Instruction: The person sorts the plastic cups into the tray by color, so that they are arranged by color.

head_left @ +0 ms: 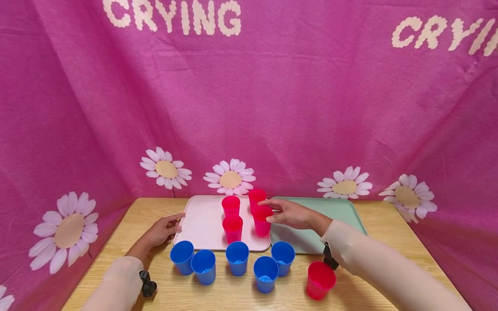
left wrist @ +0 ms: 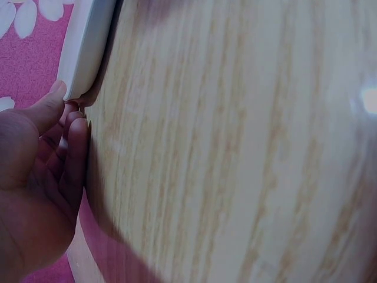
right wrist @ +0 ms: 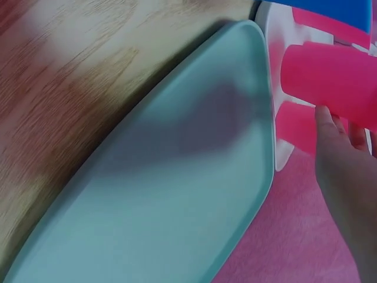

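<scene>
In the head view, my right hand (head_left: 292, 214) holds a red cup (head_left: 261, 225) by its upper part, at the right side of the pale pink tray (head_left: 198, 224). The right wrist view shows thumb and fingers against the side of this held cup (right wrist: 330, 79). Three more red cups stand upright on the same tray: one behind (head_left: 256, 198), two to the left (head_left: 231, 205) (head_left: 232, 231). At the tray's left edge, my left hand (head_left: 165, 229) grips the rim. In the left wrist view the thumb lies against the tray corner (left wrist: 82, 59), with the other fingers curled beside it.
Several upright blue cups (head_left: 237, 259) stand on the wooden table (head_left: 225, 298) along the trays' near side. Another red cup (head_left: 320, 283) is at the front right. A green tray (head_left: 334, 214) adjoins the pink one. Behind hangs a pink flowered cloth (head_left: 288, 108).
</scene>
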